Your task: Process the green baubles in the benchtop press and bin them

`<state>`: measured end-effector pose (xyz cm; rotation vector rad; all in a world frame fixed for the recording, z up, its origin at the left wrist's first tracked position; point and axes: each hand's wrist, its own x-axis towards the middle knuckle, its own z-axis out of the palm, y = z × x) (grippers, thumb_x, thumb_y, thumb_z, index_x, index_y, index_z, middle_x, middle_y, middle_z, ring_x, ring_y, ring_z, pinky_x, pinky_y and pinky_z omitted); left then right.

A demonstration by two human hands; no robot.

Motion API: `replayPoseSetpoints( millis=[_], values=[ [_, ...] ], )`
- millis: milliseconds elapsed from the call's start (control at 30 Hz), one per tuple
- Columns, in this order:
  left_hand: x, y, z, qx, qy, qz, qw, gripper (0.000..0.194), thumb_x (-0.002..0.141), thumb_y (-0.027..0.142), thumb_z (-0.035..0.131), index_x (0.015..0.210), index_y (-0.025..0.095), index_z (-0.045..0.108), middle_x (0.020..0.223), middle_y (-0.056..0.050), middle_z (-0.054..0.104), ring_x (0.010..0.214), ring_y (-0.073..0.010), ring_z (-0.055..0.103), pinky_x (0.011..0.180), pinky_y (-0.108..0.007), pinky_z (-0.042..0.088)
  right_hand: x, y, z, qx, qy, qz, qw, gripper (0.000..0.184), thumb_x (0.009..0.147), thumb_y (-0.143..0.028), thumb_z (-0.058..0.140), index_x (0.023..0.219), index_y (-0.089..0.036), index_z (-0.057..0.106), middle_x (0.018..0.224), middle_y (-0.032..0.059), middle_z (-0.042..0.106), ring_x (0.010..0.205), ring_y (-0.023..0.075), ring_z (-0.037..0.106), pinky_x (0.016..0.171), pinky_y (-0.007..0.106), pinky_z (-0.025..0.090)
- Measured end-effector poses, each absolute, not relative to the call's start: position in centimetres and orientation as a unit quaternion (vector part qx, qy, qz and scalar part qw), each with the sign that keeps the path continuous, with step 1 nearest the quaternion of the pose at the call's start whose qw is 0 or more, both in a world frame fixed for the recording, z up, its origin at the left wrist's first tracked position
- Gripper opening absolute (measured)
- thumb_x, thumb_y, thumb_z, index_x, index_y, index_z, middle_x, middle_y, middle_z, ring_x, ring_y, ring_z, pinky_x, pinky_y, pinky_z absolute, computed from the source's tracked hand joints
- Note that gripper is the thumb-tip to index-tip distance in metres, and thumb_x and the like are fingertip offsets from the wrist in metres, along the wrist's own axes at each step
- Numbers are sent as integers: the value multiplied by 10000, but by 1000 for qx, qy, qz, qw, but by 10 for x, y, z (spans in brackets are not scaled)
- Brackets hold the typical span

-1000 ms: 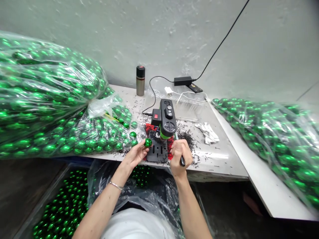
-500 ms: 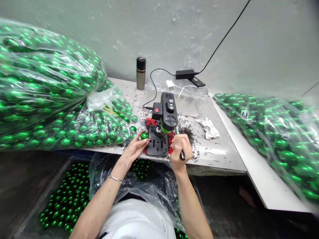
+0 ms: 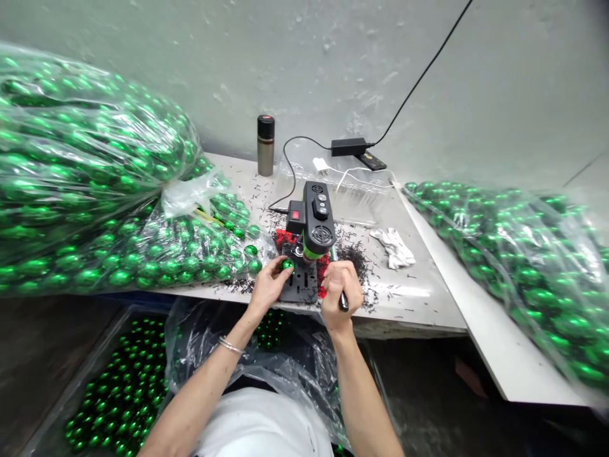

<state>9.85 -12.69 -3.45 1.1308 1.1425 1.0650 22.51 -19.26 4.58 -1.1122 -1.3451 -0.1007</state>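
Note:
A shiny green ball (image 3: 287,264) is pinched between the thumb and fingers of my left hand (image 3: 269,285), over the left part of the slotted black base plate (image 3: 299,289). Above that plate stands a small black bench drill press (image 3: 318,216) with a green collar. My right hand (image 3: 341,292) is wrapped around the lever handle (image 3: 343,301) at the machine's right side; the handle's dark end pokes out below the fist. Red material (image 3: 324,263) and black shavings (image 3: 354,254) lie around the base.
A big clear bag of green balls (image 3: 95,171) fills the left; another bag (image 3: 518,254) lies at the right. A flask (image 3: 266,146), power adapter (image 3: 351,146), phone (image 3: 371,161) and white glove (image 3: 392,247) are on the table. More balls (image 3: 118,387) sit in a bin below.
My left hand has brought the ball from beside the base plate's left edge to a spot over the plate, near the drill. My right hand keeps its hold on the lever handle.

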Motion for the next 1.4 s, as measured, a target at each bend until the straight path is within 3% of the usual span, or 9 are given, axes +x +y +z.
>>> replayPoseSetpoints(
  millis=[200,433,667,1067,1400],
  values=[
    [107,-129,-45,681,477,427,355,349,823,220,705,1170,196,683,1192,-102,716,1110,-268,661,1016,-431,501,226,-192,44,-473,-598,-50,645,313,966,-149,416,667,-212,480,678,-1,518,670,141,528,607,294,419],
    [109,-129,-55,759,431,409,268,300,868,259,682,1157,183,661,1176,-116,710,1123,-276,653,995,-445,502,225,-193,44,-481,-595,-48,642,300,957,-127,415,676,-211,475,696,-5,518,672,131,529,608,279,420],
    [106,-128,-59,774,416,403,254,313,856,291,716,1149,188,673,1163,-117,716,1101,-283,646,1051,-506,432,224,-194,43,-491,-589,-53,639,297,957,-136,408,680,-212,483,699,0,525,662,134,532,593,284,421],
    [108,-126,-62,773,395,425,259,323,837,293,740,1137,181,696,1085,-118,733,1040,-283,634,970,-483,475,227,-192,8,-459,-610,-77,642,272,978,-186,381,722,-214,466,753,5,522,655,125,533,575,286,443],
    [108,-127,-67,776,384,439,238,312,868,317,706,1148,182,676,1092,-116,717,1054,-276,622,946,-471,501,227,-180,-20,-438,-592,-116,666,303,999,-219,308,721,-222,429,762,-17,501,669,132,563,790,404,475]
  ],
)
